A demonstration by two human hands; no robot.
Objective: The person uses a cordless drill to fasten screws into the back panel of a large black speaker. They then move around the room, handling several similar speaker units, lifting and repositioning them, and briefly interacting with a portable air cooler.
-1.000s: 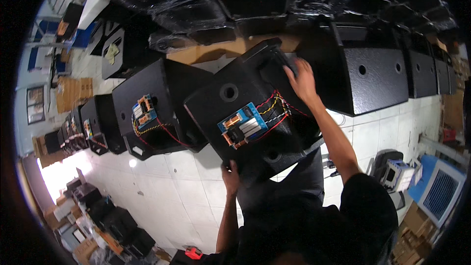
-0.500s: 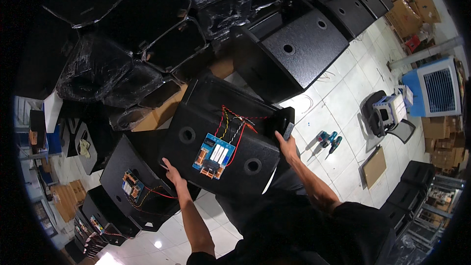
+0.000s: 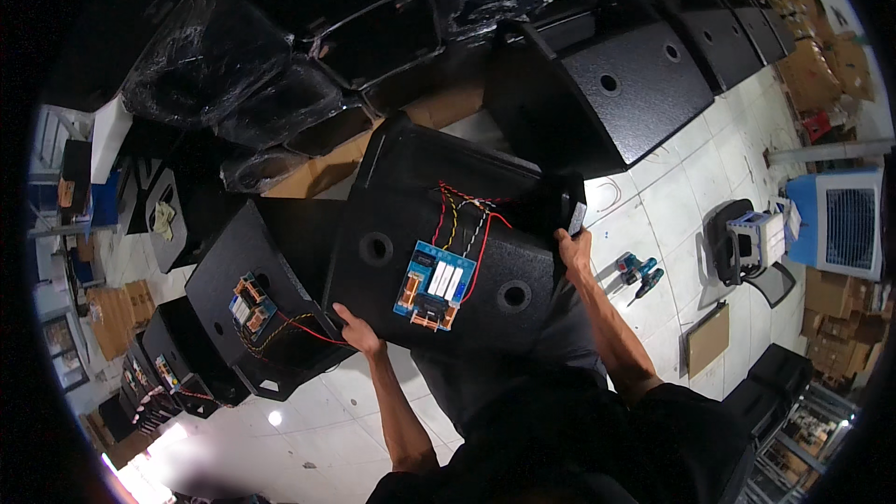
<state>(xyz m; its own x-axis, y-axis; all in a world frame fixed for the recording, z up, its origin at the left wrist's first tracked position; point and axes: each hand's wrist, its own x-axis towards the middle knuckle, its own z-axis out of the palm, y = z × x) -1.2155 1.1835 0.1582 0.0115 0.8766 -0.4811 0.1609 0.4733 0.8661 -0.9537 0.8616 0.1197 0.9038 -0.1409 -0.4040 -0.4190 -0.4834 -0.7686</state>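
A black textured speaker cabinet is in front of me, gripped at two sides. My left hand is closed on its lower left edge, thumb on top. At the right end, my right hand holds the edge beside a small grey piece; its fingertips are mostly hidden. A blue circuit board with white blocks and copper coils lies on the panel between two round holes. Red, yellow-black and white-black wires run from the board into the cabinet's opening.
Another cabinet with a wired board stands at the left. A row of black cabinets runs to the back right, near film-wrapped ones. Two cordless drills, a chair and a blue-white air cooler stand on the right.
The view has shifted and turned, so the surroundings sit differently. The held cabinet has turned slightly counterclockwise, the board moving with it. Both hands keep their grip.
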